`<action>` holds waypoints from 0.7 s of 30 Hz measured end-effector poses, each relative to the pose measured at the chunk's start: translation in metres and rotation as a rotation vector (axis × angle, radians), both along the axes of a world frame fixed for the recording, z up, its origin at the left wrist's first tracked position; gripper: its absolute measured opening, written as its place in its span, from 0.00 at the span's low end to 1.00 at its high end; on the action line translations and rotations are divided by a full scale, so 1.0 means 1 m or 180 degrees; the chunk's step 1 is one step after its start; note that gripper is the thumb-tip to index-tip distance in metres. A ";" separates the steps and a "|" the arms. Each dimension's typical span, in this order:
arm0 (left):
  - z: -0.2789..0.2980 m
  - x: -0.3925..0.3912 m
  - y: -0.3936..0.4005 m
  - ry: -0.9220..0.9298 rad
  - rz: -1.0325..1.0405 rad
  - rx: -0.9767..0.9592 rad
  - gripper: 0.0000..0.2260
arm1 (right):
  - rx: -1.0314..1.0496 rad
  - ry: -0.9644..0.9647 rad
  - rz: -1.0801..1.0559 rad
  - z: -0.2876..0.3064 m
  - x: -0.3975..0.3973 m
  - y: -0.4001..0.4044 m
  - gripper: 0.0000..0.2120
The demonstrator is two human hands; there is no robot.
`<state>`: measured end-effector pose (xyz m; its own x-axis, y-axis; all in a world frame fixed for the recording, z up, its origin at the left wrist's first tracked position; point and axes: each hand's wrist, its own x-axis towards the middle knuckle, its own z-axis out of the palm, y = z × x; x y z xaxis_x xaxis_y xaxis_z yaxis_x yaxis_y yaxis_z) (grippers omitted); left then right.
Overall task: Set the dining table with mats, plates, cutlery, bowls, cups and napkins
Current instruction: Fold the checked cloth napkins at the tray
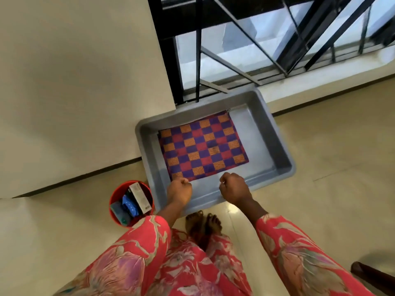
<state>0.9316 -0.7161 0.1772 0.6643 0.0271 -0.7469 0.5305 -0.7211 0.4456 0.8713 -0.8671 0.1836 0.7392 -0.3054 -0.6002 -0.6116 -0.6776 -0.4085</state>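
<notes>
1. My bare feet (203,223) stand just in front of the grey tub (275,133), which sits on the floor against the wall, under the barred window.
2. My left hand (179,192) hangs over the tub's near rim, fingers curled in. It is right at the near corner of the mat; whether it pinches that corner or holds nothing, I cannot tell.
3. My right hand (234,190) is over the same rim, to the right of the left one, clenched into a loose fist with nothing in it that I can see.
4. The checked mat (203,147) lies flat on the tub's floor, toward its left side.
5. A red bucket (114,201) stands just left of the tub, holding a box and some blue things.
6. No dining table, plates, cutlery, bowls, cups or napkins are in sight, so I judge the setting barely begun: the mat is not yet lifted out, and everything else is left to do.
</notes>
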 end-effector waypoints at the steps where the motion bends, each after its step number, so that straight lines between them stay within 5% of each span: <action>1: -0.008 0.003 -0.002 0.0023 0.0135 0.0027 0.07 | 0.0030 0.0025 0.0029 -0.008 0.005 -0.002 0.12; 4: -0.040 0.012 -0.004 0.0088 0.0583 0.0016 0.05 | 0.0115 0.0044 0.0129 -0.037 0.021 -0.006 0.10; 14: -0.123 0.026 -0.012 -0.0056 0.2154 0.0439 0.34 | -0.0028 0.0027 0.0886 -0.113 0.046 0.000 0.20; 21: -0.114 0.031 -0.021 0.0138 0.3107 -0.1174 0.05 | -0.0366 -0.0096 0.1270 -0.110 0.050 0.003 0.23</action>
<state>0.9625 -0.7375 0.0628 0.4487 0.3033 -0.8406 0.8302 0.2066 0.5177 0.9211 -0.8637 0.0734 0.8299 -0.0553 -0.5551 -0.2808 -0.9013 -0.3300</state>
